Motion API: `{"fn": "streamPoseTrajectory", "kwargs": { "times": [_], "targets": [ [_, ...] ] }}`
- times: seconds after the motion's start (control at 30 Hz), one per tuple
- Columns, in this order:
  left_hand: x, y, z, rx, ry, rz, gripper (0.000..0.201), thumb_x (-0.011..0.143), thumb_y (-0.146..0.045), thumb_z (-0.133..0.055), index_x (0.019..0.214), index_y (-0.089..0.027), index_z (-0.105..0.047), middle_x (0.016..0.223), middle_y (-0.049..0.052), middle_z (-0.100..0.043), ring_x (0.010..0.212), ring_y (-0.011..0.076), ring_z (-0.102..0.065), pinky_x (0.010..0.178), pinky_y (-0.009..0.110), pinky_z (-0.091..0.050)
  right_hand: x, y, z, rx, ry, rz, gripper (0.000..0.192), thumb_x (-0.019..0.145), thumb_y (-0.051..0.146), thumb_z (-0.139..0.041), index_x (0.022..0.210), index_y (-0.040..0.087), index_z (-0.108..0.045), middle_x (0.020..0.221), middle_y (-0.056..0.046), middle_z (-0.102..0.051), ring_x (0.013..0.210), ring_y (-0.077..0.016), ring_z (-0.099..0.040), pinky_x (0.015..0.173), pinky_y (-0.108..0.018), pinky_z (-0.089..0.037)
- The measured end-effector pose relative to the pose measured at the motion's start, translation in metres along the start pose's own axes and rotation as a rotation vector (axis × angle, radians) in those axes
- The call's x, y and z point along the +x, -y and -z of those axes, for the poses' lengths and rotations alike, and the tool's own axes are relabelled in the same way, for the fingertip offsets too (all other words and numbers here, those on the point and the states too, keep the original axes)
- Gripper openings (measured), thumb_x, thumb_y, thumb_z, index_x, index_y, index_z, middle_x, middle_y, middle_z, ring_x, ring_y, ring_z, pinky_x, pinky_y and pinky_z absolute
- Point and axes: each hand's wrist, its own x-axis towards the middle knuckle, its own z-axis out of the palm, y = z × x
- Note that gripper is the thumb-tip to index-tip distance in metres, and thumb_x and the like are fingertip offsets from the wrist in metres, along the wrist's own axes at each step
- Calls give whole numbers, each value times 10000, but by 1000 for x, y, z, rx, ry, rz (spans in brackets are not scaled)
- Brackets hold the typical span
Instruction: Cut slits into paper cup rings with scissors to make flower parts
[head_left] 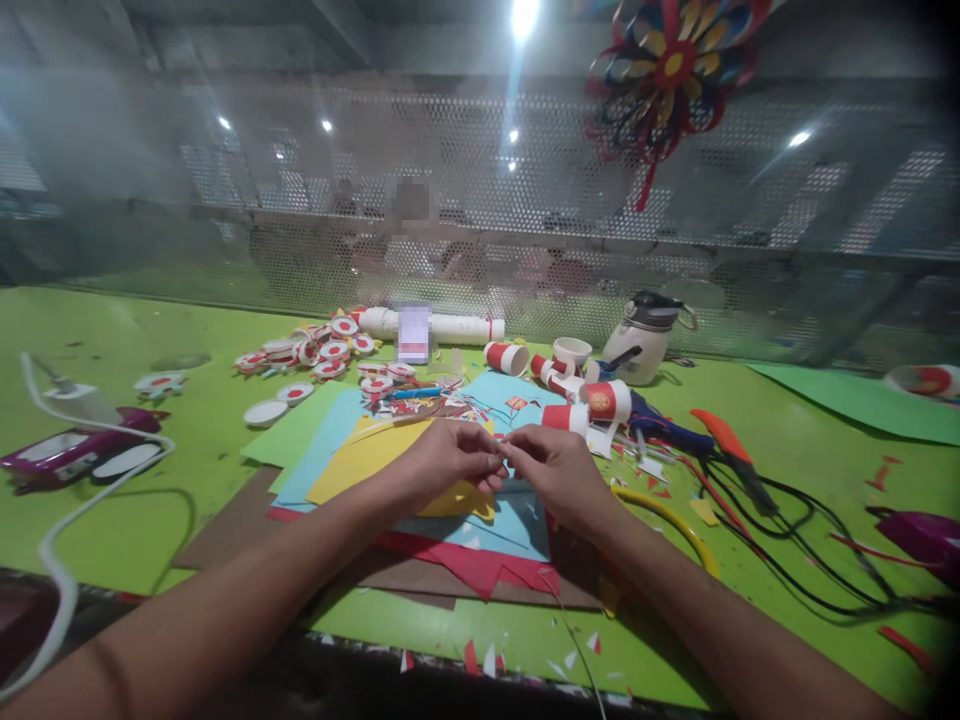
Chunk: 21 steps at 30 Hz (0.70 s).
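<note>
Where fingertips meet above paper stack (pixel 420 470) near table's front edge: my left hand (pixel 450 462) and right hand (pixel 559 472) pinch small item, too small to identify; both equally near; axis indiscernible.

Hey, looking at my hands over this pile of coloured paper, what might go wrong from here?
Both hands, left hand and right hand, pinch something too small to identify; if dropped, it could vanish among the paper scraps. The glue gun lies near your right forearm, whose elbow might catch its black cords. The paper cups just beyond your fingers could tip if you reach forward.
</note>
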Motion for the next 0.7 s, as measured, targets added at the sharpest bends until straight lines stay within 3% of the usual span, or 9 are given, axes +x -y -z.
{"fn": "streamPoseTrajectory", "kwargs": {
  "times": [0.17, 0.3, 0.4, 0.6, 0.7],
  "targets": [
    [3, -4, 13, 305, 36, -34, 210, 714, -328, -622, 760, -123, -625, 650, 54, -664, 579, 146, -602, 598, 288, -466, 0, -3, 4, 1, 5, -45, 149, 794, 218, -569, 701, 151, -665, 559, -4, -614, 509, -134, -544, 489, -239, -406],
    [10, -5, 50, 825, -290, -149, 172, 735, -304, -556, 709, -166, -656, 710, 52, -677, 716, 190, -602, 655, 279, -425, 3, -6, 8, 16, -6, -88, 163, 785, 234, -570, 679, 153, -662, 557, -6, -612, 487, -131, -543, 478, -243, -405],
    [14, 0, 69, 939, -281, -144, 183, 735, -301, -540, 664, -181, -658, 709, 53, -673, 775, 222, -594, 676, 279, -406, 6, -9, 9, 34, -17, -116, 160, 775, 244, -574, 670, 157, -657, 552, 0, -606, 476, -129, -549, 472, -242, -413],
    [19, 15, 56, 1172, -208, -245, 241, 774, -310, -503, 930, -194, -646, 1038, 102, -630, 986, 252, -515, 857, 341, -356, 7, -10, 10, 71, -26, -111, 152, 769, 242, -573, 680, 149, -654, 560, 1, -601, 475, -125, -558, 477, -236, -422],
    [19, 16, 57, 1313, -233, -230, 360, 752, -360, -523, 1040, -170, -624, 1072, 139, -585, 999, 289, -491, 846, 377, -354, 7, -10, 12, 84, -35, -90, 160, 774, 246, -566, 684, 146, -652, 561, 0, -600, 479, -127, -563, 478, -236, -427]
  ]
}}
